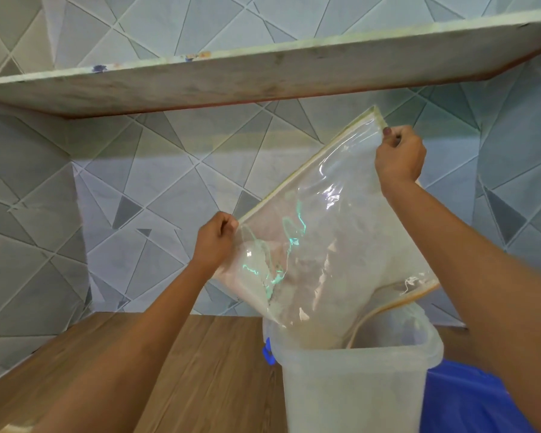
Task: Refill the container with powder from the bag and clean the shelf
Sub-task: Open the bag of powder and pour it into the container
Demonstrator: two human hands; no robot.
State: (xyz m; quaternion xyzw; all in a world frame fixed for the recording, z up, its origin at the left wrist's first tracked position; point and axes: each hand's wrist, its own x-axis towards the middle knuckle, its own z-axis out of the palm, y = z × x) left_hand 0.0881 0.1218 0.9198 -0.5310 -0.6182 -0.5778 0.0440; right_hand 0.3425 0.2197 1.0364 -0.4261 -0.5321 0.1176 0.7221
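Wood-grain surface (200,364) at lower left; tiled wall (138,182) behind; one shelf (231,79) across top. One bag (319,245), centre-right, tilted mouth-down into one container (353,385). Pinched at upper corners by left hand (214,242) and right hand (400,154).

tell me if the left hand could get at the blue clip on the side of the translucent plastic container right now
Probably not yet. The left hand is pinching a corner of the clear plastic bag tipped into the translucent plastic container. The blue clip sits unobstructed below it, but letting go would drop the bag.
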